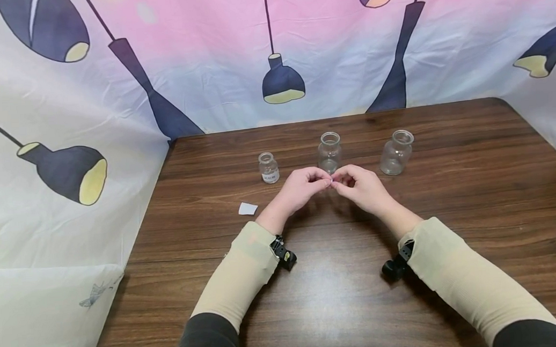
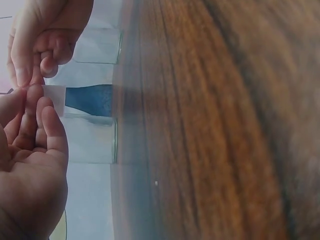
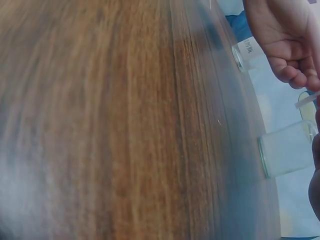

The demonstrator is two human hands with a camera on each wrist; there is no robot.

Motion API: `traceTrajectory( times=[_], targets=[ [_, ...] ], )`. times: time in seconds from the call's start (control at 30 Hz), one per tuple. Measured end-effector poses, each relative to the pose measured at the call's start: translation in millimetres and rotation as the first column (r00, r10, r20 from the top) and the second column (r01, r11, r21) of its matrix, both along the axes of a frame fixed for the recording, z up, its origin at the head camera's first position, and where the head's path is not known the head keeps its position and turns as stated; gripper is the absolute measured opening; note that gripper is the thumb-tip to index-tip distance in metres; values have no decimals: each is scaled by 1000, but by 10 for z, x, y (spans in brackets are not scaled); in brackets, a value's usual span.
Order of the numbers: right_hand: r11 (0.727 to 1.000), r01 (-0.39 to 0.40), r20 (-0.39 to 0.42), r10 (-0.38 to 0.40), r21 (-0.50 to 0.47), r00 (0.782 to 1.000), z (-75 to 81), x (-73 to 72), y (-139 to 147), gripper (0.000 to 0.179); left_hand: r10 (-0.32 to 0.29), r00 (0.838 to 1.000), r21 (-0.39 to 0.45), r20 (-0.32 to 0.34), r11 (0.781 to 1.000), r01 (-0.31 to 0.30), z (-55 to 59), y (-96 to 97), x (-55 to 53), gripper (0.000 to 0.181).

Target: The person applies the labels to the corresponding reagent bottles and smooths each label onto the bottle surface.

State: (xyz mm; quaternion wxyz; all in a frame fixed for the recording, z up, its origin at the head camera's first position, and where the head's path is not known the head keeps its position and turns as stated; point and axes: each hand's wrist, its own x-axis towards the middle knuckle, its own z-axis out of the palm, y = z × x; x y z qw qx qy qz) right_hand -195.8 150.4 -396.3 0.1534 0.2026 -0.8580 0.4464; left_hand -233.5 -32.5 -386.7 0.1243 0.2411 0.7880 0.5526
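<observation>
My left hand (image 1: pixel 303 187) and right hand (image 1: pixel 360 189) meet fingertip to fingertip above the table, pinching a small white label-like piece (image 2: pixel 55 99) between them. Its thin edge (image 3: pixel 306 101) also shows in the right wrist view. Just behind the fingers stands an open glass jar (image 1: pixel 329 151), partly covered by them. To the left is a smaller glass jar (image 1: pixel 268 166) bearing a white label with dark print. A third, lidless glass jar (image 1: pixel 395 154) stands to the right of my right hand. Whatever is printed on the pinched piece cannot be read.
A white piece of paper (image 1: pixel 248 208) lies on the brown wooden table (image 1: pixel 326 310), left of my left wrist. Behind the table hangs a cloth (image 1: pixel 233 85) printed with dark lamps. Each wrist carries a small black camera mount.
</observation>
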Motion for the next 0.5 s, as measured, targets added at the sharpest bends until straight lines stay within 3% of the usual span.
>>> traceTrajectory(
  times=[0.5],
  targets=[
    [999, 47, 13, -47, -7, 999, 16, 23, -55, 10, 49, 996, -89, -72, 995, -56, 13, 24, 16, 10]
  ],
)
